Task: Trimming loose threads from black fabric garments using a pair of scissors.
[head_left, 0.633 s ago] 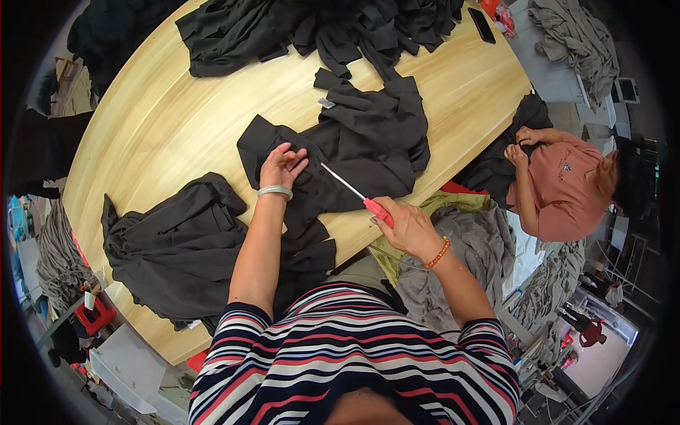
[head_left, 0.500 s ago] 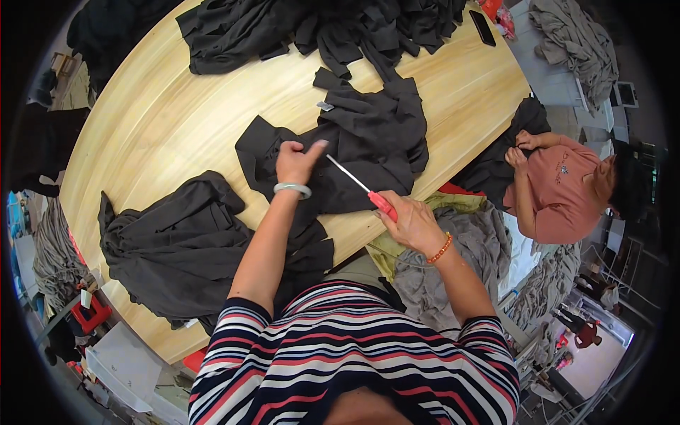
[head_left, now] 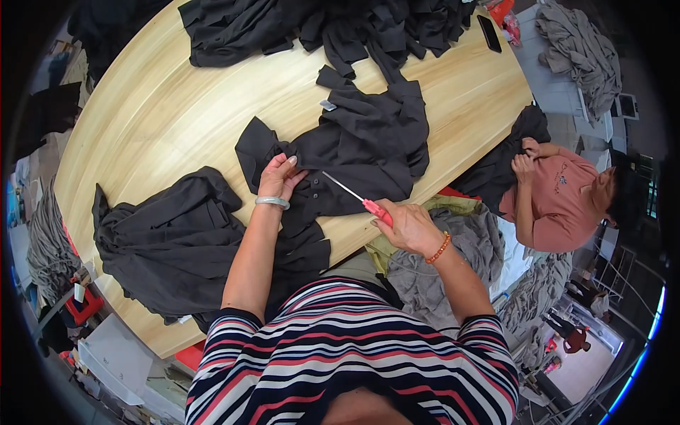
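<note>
On the pale wooden table a black garment [head_left: 358, 138] lies spread, with a small white label near its upper part. My left hand [head_left: 282, 177], wearing a pale bangle, pinches an edge of this garment between thumb and fingers. A few small round buttons [head_left: 316, 185] show just right of those fingertips. My right hand [head_left: 411, 230] grips the red handle of a tool with a thin, straight metal shaft [head_left: 343, 187], which looks like a screwdriver or awl. Its tip hovers over or touches the cloth near the buttons; I cannot tell which.
Another black garment [head_left: 170, 244] lies at the near left of the table [head_left: 142, 127]. A heap of black garments [head_left: 333, 28] covers the far edge, and a phone [head_left: 489, 33] lies far right. At the right a co-worker [head_left: 556, 195] handles dark cloth. Grey garments [head_left: 453, 262] hang beside me.
My left hand has come down toward me, from a raised thumb to a pinch on the cloth, baring the buttons. The tool in my right hand has shifted slightly left and nearer.
</note>
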